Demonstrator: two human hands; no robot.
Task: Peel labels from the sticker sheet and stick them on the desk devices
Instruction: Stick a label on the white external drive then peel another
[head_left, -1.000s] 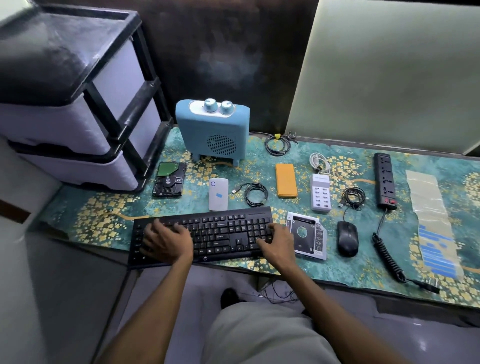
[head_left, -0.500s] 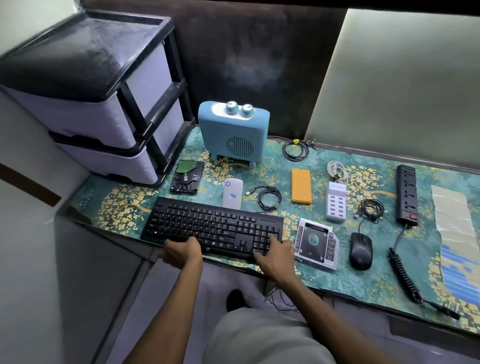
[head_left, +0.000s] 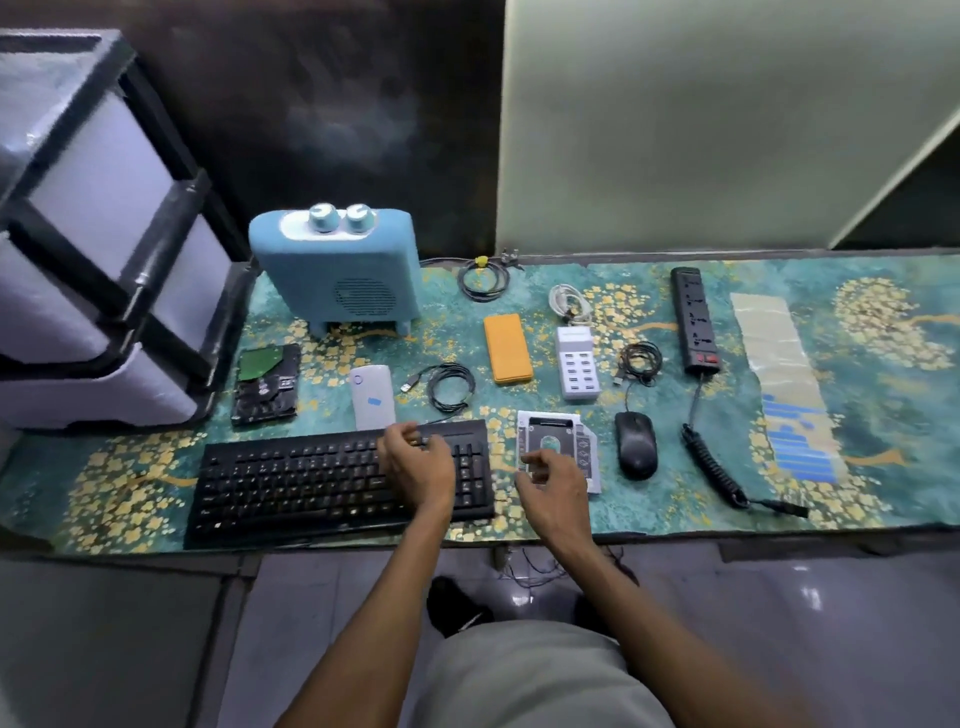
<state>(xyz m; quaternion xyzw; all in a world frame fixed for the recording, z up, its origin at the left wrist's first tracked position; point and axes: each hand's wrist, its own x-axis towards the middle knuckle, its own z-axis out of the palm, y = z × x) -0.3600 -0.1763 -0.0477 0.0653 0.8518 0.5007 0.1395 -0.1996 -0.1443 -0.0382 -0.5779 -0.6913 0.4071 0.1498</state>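
Note:
The sticker sheet (head_left: 779, 364) lies flat at the desk's right, with blue labels (head_left: 800, 452) on its near end. A black keyboard (head_left: 311, 478) sits at the front edge. My left hand (head_left: 418, 467) hovers over the keyboard's right part, fingers bent toward its top edge, holding nothing. My right hand (head_left: 558, 491) is over the silver drive caddy (head_left: 561, 439), fingers loosely curled and empty. A white power bank (head_left: 371, 397) carries one blue label. Also on the desk are a black mouse (head_left: 635, 444), a grey USB hub (head_left: 577, 364), an orange power bank (head_left: 507, 348), a bare hard drive (head_left: 266, 384), a blue speaker (head_left: 337, 270) and a black power strip (head_left: 693, 319).
A drawer unit with a black frame (head_left: 104, 249) stands at the desk's left end. Coiled cables (head_left: 451, 387) (head_left: 483, 280) (head_left: 640, 361) (head_left: 569, 301) lie among the devices. The power strip's coiled cord (head_left: 711, 467) runs toward the front edge. A pale panel (head_left: 701, 130) leans at the back.
Both hands have let go of the keyboard's front edge. My left hand moved right across the keys, and my right hand moved off onto the drive caddy. The view has swung to the right.

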